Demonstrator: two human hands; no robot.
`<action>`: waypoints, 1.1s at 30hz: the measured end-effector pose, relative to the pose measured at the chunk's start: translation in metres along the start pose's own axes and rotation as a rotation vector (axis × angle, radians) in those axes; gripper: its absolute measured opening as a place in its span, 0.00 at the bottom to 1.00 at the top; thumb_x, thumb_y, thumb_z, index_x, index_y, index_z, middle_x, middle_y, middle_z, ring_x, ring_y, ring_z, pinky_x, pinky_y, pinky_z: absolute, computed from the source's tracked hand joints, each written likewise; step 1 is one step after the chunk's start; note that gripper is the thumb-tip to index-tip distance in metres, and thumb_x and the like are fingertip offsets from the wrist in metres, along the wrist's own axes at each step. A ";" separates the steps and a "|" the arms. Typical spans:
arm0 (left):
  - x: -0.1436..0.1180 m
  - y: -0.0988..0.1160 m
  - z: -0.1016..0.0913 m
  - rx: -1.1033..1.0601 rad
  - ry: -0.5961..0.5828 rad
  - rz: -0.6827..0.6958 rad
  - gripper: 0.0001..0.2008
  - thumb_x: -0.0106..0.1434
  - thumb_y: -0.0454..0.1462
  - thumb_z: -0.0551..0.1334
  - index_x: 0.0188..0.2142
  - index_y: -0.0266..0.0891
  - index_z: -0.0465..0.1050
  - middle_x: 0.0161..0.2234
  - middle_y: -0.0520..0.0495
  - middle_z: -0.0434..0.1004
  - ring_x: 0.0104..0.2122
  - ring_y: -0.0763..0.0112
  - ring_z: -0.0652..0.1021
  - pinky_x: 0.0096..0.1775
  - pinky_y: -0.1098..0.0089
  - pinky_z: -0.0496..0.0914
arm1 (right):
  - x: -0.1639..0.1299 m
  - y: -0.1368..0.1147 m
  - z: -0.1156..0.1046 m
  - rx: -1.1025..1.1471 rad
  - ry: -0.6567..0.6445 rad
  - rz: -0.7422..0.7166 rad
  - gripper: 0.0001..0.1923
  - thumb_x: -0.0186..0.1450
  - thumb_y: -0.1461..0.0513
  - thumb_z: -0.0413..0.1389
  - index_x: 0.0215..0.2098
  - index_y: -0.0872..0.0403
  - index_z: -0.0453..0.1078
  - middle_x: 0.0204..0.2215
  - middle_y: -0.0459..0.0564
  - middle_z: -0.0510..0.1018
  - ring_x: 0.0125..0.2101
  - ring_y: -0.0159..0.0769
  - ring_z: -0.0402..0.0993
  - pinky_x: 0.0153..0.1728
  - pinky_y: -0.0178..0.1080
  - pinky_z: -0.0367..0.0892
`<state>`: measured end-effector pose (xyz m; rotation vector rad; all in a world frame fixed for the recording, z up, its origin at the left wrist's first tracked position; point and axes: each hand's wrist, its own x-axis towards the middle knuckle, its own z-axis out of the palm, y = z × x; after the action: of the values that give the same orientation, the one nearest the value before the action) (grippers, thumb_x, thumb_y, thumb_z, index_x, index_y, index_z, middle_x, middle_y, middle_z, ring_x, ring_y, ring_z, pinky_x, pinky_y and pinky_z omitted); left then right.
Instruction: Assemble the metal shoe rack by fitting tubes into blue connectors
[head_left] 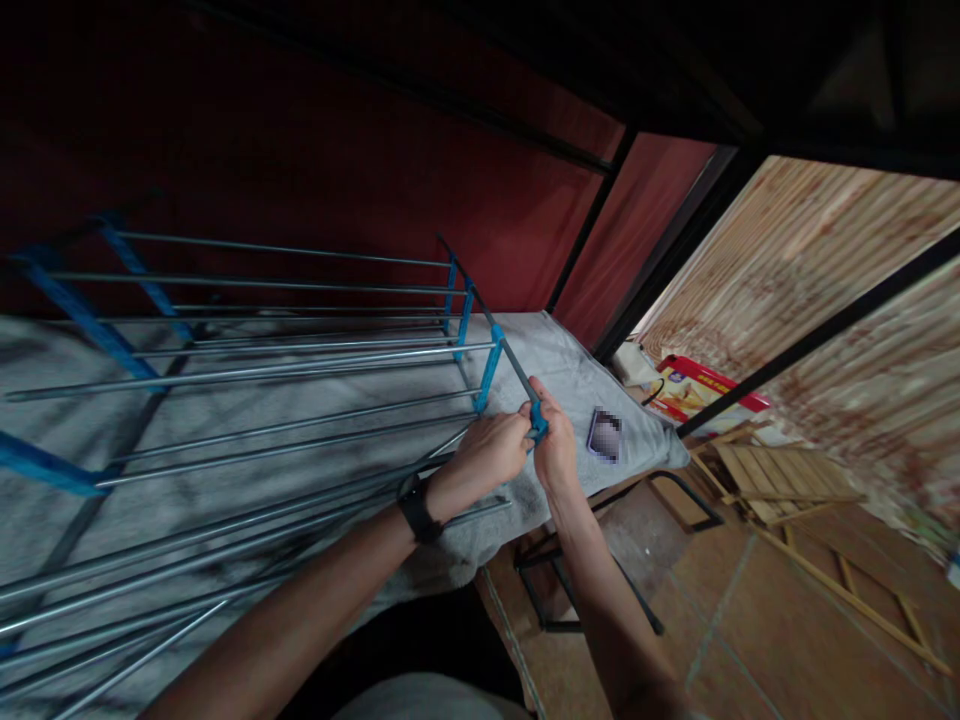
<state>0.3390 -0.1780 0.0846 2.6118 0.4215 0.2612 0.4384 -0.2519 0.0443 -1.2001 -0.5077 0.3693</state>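
A rack of grey metal tubes [300, 430] joined by blue plastic connectors [490, 372] lies across the grey cloth [375, 400]. At its right end, a blue connector [537, 420] sits on the end of a dark tube [517, 365]. My left hand [495, 445] grips this connector from the near left side, fingers closed. On its right, my right hand [555, 435] wraps round the same connector and the tube's end. A dark watch [418, 508] is on my left wrist. Parts of the connector are hidden behind my fingers.
Several loose tubes [187, 540] lie at the near left. A phone [604, 435] rests on the cloth to the right. Beyond the edge are a red and yellow box [705, 388], a folded wooden chair [787, 475] and a black-framed stool [600, 575]. A dark red panel stands behind.
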 end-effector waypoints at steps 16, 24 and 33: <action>0.004 -0.010 0.006 -0.046 0.051 0.071 0.07 0.69 0.35 0.58 0.43 0.39 0.74 0.46 0.42 0.81 0.49 0.60 0.79 0.50 0.66 0.70 | 0.000 0.000 0.000 0.013 -0.074 0.024 0.28 0.63 0.56 0.52 0.60 0.55 0.70 0.34 0.46 0.81 0.36 0.36 0.75 0.47 0.41 0.67; 0.005 -0.012 0.006 -0.052 0.047 0.092 0.09 0.70 0.34 0.56 0.43 0.39 0.75 0.48 0.42 0.81 0.49 0.62 0.79 0.51 0.67 0.70 | 0.000 0.003 -0.001 -0.004 -0.095 0.014 0.29 0.65 0.54 0.52 0.61 0.54 0.69 0.36 0.48 0.82 0.38 0.39 0.76 0.48 0.44 0.69; 0.005 -0.010 -0.001 -0.017 0.021 0.098 0.10 0.71 0.35 0.54 0.46 0.39 0.73 0.51 0.43 0.80 0.51 0.62 0.78 0.51 0.67 0.70 | 0.005 0.011 -0.008 -0.029 -0.099 -0.020 0.24 0.65 0.52 0.54 0.56 0.50 0.74 0.54 0.49 0.79 0.55 0.40 0.73 0.62 0.47 0.60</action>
<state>0.3413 -0.1671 0.0807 2.6185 0.2975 0.3235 0.4468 -0.2524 0.0322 -1.2082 -0.6118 0.4065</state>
